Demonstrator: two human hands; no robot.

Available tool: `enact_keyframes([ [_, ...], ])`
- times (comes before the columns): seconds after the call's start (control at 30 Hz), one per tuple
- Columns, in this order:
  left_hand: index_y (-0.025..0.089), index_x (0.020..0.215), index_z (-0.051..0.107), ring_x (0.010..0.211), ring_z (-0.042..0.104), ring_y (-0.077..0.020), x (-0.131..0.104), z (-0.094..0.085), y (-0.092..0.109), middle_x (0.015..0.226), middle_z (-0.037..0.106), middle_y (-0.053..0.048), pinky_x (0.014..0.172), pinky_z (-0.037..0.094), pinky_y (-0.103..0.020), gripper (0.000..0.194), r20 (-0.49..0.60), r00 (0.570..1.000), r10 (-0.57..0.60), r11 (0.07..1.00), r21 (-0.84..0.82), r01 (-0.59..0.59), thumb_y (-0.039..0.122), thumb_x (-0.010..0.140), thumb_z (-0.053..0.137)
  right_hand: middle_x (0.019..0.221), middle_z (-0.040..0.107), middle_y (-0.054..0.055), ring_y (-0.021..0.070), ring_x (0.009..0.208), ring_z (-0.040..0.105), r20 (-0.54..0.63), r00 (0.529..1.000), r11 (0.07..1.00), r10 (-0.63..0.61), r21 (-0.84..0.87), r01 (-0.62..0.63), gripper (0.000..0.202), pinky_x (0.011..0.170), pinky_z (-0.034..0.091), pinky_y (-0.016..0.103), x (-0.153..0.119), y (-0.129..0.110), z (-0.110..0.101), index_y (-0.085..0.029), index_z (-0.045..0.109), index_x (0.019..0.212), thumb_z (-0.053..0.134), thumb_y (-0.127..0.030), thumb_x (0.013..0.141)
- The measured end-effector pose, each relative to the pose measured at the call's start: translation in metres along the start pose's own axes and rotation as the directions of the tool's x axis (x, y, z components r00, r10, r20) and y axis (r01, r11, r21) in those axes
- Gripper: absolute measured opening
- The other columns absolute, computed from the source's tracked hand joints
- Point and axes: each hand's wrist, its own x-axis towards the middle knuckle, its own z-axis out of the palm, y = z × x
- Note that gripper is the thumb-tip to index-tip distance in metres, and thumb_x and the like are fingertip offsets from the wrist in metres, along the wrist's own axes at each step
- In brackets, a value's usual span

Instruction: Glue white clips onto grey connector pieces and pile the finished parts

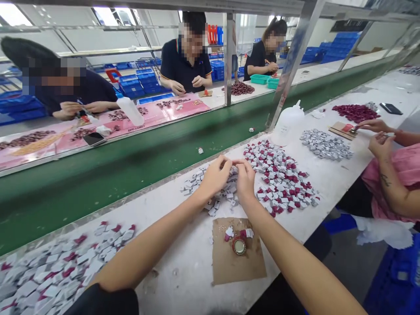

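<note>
My left hand and my right hand are close together above a pile of small grey plastic pieces. Both have their fingers curled in a pinch, and whatever lies between the fingertips is too small and hidden to make out. Just right of my right hand spreads a heap of grey-and-dark-red pieces. Below my hands, a brown cardboard square lies on the white table, bearing a bottle cap and a few white-and-red pieces.
More white-and-red pieces cover the table's left end. A white squeeze bottle stands behind the right heap. A green conveyor belt runs beyond the table. Co-workers sit across it, and another person's hands work at the right.
</note>
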Motion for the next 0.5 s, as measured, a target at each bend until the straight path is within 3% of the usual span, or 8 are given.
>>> enact_keyframes([
  [0.17, 0.028, 0.117, 0.079, 0.112, 0.079, -0.0313, 0.012, -0.029, 0.012, 0.120, 0.087, -0.005, 0.101, 0.059, -0.041, 0.023, 0.163, 0.986, -0.030, 0.959, 0.282, -0.017, 0.025, 0.102, 0.061, 0.127, 0.079, 0.009, 0.0267, 0.114, 0.077, 0.020, 1.000, 0.999, -0.011, -0.039, 0.012, 0.028, 0.102, 0.065, 0.050, 0.001, -0.021, -0.016, -0.017, 0.077, 0.123, 0.078, -0.042, 0.109],
  [0.23, 0.029, 0.117, 0.082, 0.118, 0.078, -0.0319, 0.024, -0.041, 0.011, 0.125, 0.086, -0.004, 0.107, 0.059, -0.041, 0.021, 0.165, 0.984, -0.065, 0.927, 0.375, -0.001, 0.027, 0.102, 0.067, 0.118, 0.081, 0.008, 0.0273, 0.114, 0.077, 0.017, 1.000, 0.999, -0.023, -0.040, 0.024, 0.021, 0.107, 0.062, 0.052, -0.002, -0.035, -0.029, -0.018, 0.079, 0.110, 0.080, -0.038, 0.106],
  [0.3, 0.026, 0.126, 0.081, 0.128, 0.075, -0.0329, 0.039, -0.052, 0.004, 0.136, 0.083, -0.008, 0.113, 0.058, -0.045, 0.024, 0.096, 0.990, -0.103, 0.886, 0.461, 0.047, 0.029, 0.105, 0.069, 0.111, 0.084, 0.007, 0.0287, 0.113, 0.077, -0.003, 0.999, 0.999, -0.036, -0.034, 0.036, 0.013, 0.109, 0.060, 0.051, -0.009, -0.051, -0.049, -0.020, 0.081, 0.100, 0.080, -0.033, 0.098],
  [0.43, 0.020, 0.150, 0.068, 0.143, 0.065, -0.0370, 0.066, -0.064, -0.023, 0.160, 0.065, -0.016, 0.119, 0.056, -0.063, 0.045, -0.158, 0.975, -0.154, 0.791, 0.572, 0.218, 0.037, 0.109, 0.076, 0.111, 0.086, 0.008, 0.0314, 0.111, 0.078, -0.149, 0.987, 0.998, -0.054, -0.033, 0.050, 0.015, 0.105, 0.059, 0.051, -0.043, -0.083, -0.118, -0.025, 0.087, 0.098, 0.078, -0.033, 0.089],
  [0.5, 0.019, 0.149, 0.068, 0.135, 0.070, -0.0349, 0.076, -0.066, -0.037, 0.155, 0.066, -0.015, 0.112, 0.061, -0.060, 0.046, -0.202, 0.966, -0.162, 0.780, 0.573, 0.250, 0.039, 0.109, 0.078, 0.105, 0.085, 0.008, 0.0311, 0.105, 0.078, -0.290, 0.954, 0.997, -0.070, -0.037, 0.062, 0.013, 0.104, 0.059, 0.054, -0.072, -0.092, -0.168, -0.027, 0.086, 0.094, 0.078, -0.035, 0.089],
])
